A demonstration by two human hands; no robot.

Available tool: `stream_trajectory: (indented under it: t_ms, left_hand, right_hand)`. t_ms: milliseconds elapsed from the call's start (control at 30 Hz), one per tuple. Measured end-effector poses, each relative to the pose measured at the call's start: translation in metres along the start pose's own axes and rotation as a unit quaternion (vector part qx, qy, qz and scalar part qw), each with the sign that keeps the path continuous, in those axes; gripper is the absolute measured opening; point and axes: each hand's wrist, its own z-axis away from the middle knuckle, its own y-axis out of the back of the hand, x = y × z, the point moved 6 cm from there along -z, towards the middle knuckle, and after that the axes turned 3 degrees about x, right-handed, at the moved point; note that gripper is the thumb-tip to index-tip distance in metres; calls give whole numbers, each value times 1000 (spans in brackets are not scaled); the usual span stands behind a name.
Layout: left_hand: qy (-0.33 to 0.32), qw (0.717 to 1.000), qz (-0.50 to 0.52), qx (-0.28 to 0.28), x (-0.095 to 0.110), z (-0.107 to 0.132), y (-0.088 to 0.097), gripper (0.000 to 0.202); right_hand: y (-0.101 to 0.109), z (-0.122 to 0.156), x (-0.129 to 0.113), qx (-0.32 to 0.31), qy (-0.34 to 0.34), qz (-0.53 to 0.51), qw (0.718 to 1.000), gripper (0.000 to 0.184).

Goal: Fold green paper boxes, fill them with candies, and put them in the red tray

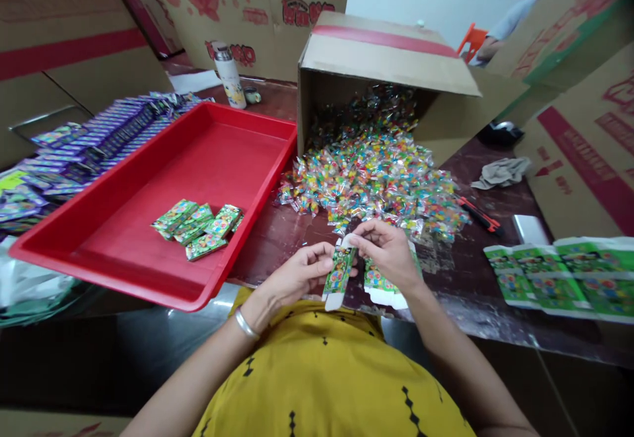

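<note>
My left hand (310, 268) grips a small green printed candy box (339, 269) by its side, near the table's front edge. White flaps stick out at the box's top and bottom. With closed fingers, my right hand (386, 250) pinches the white flap at the top end. Partly under my right hand lie flat green box blanks (379, 277). Just beyond both hands spreads a heap of small clear candy packets (371, 176) with colourful pieces inside, spilling from a cardboard carton (386, 61) on its side. Several closed green boxes (204, 227) lie in the red tray (163, 160).
Stacked purple packs (113, 127) lie left of the tray. Behind it stands a flask (230, 77). On the right are a red-and-black cutter knife (479, 216), a grey cloth (502, 173) and rows of green blanks (559, 278). Large cartons surround the table; a person's arm (495, 44) shows beyond.
</note>
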Motion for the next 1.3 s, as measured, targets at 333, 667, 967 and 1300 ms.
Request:
stream_trajectory:
  t_ms: [333, 667, 967, 1300]
  left_hand:
    - [-37, 997, 44, 54, 46, -4, 9, 45]
    - [-90, 970, -222, 40, 78, 15, 23, 37]
    - [-135, 956, -181, 187, 88, 21, 57, 27]
    - [-225, 922, -201, 244, 72, 16, 21, 52]
  right_hand:
    - [-23, -2, -34, 14, 150, 213, 965, 41]
    - [-56, -18, -22, -268, -137, 23, 953, 21]
    - [-81, -10, -28, 60, -59, -4, 996, 16]
    - [-53, 1, -11, 178, 10, -51, 983, 41]
